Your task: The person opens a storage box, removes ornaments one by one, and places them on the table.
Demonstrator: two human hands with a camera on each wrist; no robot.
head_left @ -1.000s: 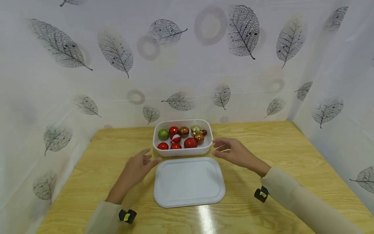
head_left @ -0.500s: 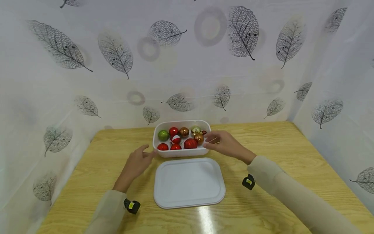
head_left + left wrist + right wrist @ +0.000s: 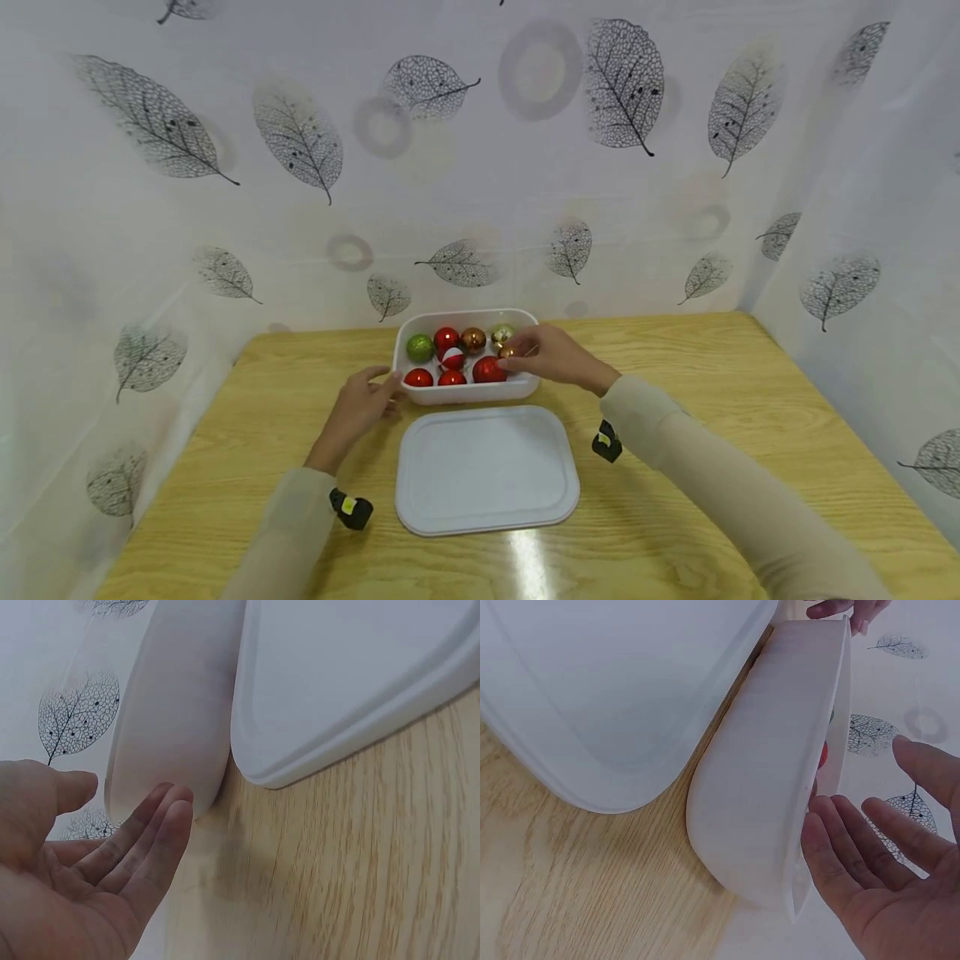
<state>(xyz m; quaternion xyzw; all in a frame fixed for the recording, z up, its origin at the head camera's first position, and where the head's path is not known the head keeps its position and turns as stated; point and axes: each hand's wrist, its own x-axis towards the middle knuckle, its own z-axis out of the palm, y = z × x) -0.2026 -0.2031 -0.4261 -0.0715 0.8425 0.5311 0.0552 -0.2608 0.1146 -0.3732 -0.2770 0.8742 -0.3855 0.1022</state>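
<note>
A white plastic container (image 3: 465,390) stands on the wooden table and holds several shiny balls, among them a green one (image 3: 420,347) and a red glitter one (image 3: 488,368). Its white lid (image 3: 486,467) lies flat just in front of it. My left hand (image 3: 365,400) is open, its fingertips at the container's front left corner. In the left wrist view the straight fingers (image 3: 142,840) lie against the container's wall (image 3: 172,712). My right hand (image 3: 543,354) hovers over the container's right end, above a copper ball. In the right wrist view it (image 3: 877,862) is open and holds nothing.
The table (image 3: 712,392) has leaf-printed white curtain (image 3: 622,83) on the left, back and right. Bare wood lies on both sides of the container and the lid. A small black and yellow tag (image 3: 606,442) hangs at each wrist.
My right hand has moved left, from beside the container to over its right end. My left hand has slid forward to the container's front left corner.
</note>
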